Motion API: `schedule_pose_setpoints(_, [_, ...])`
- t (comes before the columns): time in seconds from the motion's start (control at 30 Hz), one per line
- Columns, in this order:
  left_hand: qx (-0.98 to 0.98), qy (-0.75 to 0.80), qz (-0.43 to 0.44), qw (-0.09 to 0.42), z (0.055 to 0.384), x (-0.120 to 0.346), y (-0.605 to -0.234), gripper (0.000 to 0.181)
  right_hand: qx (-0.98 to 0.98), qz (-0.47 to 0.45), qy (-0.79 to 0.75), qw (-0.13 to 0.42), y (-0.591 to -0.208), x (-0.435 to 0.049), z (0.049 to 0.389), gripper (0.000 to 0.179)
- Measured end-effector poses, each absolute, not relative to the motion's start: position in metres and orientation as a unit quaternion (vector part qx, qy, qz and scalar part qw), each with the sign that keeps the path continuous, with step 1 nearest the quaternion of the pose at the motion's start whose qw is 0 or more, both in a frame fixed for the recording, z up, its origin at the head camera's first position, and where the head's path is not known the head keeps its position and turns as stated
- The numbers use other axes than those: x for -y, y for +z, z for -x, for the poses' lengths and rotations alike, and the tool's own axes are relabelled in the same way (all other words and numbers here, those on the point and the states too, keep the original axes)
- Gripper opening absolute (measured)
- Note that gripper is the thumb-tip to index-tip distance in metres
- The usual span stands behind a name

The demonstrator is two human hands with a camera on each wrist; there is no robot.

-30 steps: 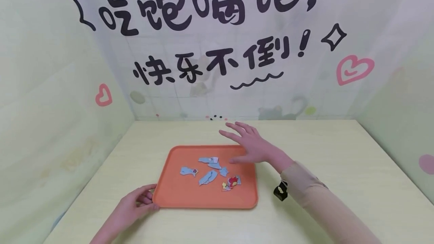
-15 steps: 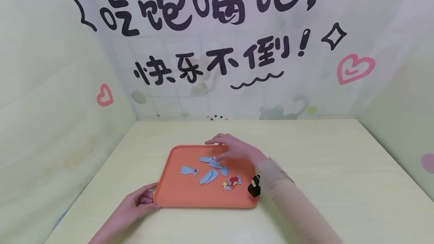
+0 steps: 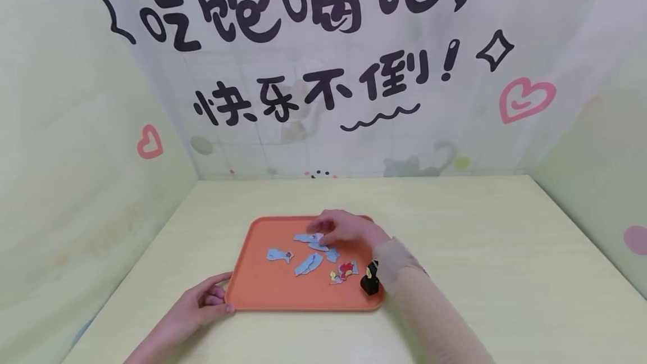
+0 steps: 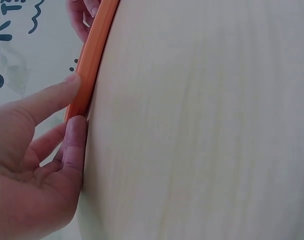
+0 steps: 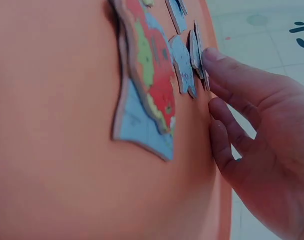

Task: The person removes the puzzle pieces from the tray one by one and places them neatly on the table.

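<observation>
**One orange tray (image 3: 283,291), at least seven puzzle pieces (image 3: 308,264), two busy hands!**

The left hand (image 3: 194,303) grips the tray's near left corner. Toward the far edge, the right hand (image 3: 343,226) curls its fingers, thumb touching one blue piece (image 3: 303,237); whether it pinches, I can't tell! Nearer the right edge, one red-and-yellow piece (image 5: 161,85) overlaps one blue. At least four more blues lie about the middle!

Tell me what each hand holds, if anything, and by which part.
The left hand holds the orange tray by its near left corner. The right hand is at the right end of the farthest blue piece; whether it grips it is unclear.
</observation>
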State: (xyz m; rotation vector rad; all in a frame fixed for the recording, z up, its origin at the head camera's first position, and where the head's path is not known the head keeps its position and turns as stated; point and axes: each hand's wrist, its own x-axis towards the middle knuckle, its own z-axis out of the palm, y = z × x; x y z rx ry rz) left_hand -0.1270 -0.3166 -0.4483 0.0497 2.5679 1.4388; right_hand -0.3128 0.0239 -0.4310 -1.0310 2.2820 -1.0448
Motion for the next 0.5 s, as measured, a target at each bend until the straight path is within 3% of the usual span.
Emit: schedule_pose_setpoints(0.5, [-0.871, 0.478, 0.009, 0.115, 0.1287, 0.3150, -0.4451, 0.079, -0.853, 0.348, -0.332, 0.203, -0.4267, -0.0179, 0.3124, 0.028])
